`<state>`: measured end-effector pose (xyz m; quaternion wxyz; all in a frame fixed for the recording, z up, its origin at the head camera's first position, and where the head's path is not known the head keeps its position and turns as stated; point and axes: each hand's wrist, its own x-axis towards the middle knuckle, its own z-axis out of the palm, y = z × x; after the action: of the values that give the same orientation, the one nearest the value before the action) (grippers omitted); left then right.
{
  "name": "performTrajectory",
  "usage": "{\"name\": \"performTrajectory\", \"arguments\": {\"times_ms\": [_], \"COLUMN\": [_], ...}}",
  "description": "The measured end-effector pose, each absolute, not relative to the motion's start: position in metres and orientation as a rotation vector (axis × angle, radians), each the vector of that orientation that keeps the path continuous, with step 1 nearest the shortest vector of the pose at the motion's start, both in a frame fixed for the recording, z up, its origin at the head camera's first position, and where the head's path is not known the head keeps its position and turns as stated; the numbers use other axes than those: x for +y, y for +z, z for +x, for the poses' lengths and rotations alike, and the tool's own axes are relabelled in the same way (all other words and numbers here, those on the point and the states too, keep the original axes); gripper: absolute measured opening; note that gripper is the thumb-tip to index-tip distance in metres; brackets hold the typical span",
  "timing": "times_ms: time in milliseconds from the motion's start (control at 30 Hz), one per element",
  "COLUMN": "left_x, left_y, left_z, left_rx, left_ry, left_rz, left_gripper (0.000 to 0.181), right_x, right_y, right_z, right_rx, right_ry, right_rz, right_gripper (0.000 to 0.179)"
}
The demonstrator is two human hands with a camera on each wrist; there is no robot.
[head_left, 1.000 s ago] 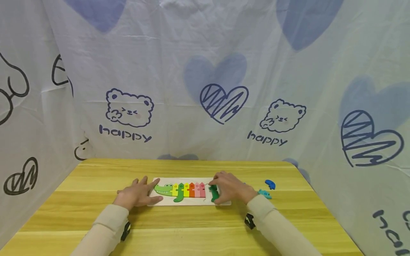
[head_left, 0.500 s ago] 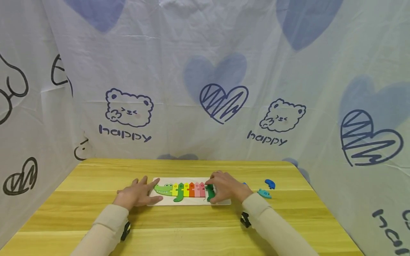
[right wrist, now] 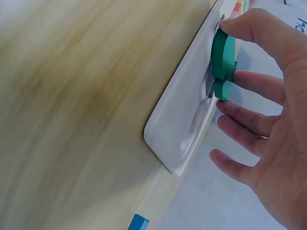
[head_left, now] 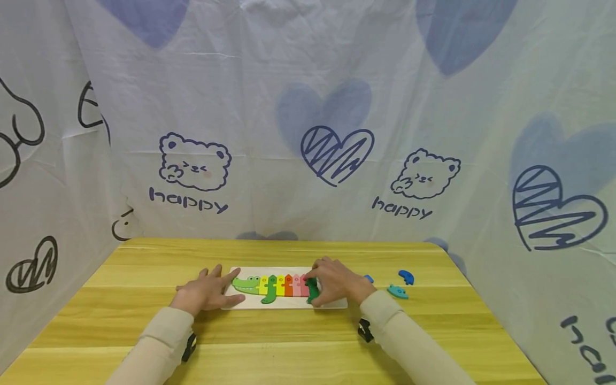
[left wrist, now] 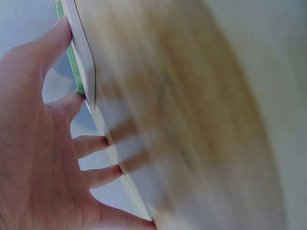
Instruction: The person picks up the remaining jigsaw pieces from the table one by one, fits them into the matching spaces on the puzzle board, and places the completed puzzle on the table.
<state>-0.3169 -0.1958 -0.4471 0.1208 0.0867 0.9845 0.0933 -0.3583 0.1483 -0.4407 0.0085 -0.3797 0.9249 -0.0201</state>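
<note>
A pale wooden puzzle board [head_left: 289, 303] lies on the table with a crocodile in coloured pieces on it. Its light green head [head_left: 246, 286] is at the left, followed by yellow, green, orange and pink pieces. At the board's left end rests my left hand [head_left: 204, 293], fingers spread, thumb and index finger on the board. My right hand [head_left: 336, 280] pinches a dark green puzzle piece [right wrist: 223, 55] between thumb and fingers, beside the last pink piece [head_left: 304, 287]. In the right wrist view the piece stands above the board's surface, and bare recess outlines show to its side.
Right of the board lie a teal puzzle piece [head_left: 397, 291] and a dark blue one [head_left: 406, 277]. Another blue piece [head_left: 368, 278] is partly hidden behind my right hand. The wooden table [head_left: 269, 347] ends at a printed cloth [head_left: 260, 107] behind.
My right hand has moved left with the dark green puzzle piece, bringing it up against the pink pieces. My left hand has stayed in place on the board.
</note>
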Motion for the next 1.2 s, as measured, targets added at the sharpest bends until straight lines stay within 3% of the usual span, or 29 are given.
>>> {"name": "performTrajectory", "arguments": {"times_ms": [1200], "left_x": [-0.1965], "left_y": [-0.4487], "left_z": [-0.3181], "left_rx": [2.879], "left_ry": [0.271], "left_rz": [0.254], "left_gripper": [0.09], "right_x": [0.1485], "right_y": [-0.4405], "right_z": [-0.3578], "right_rx": [2.88], "right_ry": [-0.028], "right_rz": [-1.117], "right_gripper": [0.066]}}
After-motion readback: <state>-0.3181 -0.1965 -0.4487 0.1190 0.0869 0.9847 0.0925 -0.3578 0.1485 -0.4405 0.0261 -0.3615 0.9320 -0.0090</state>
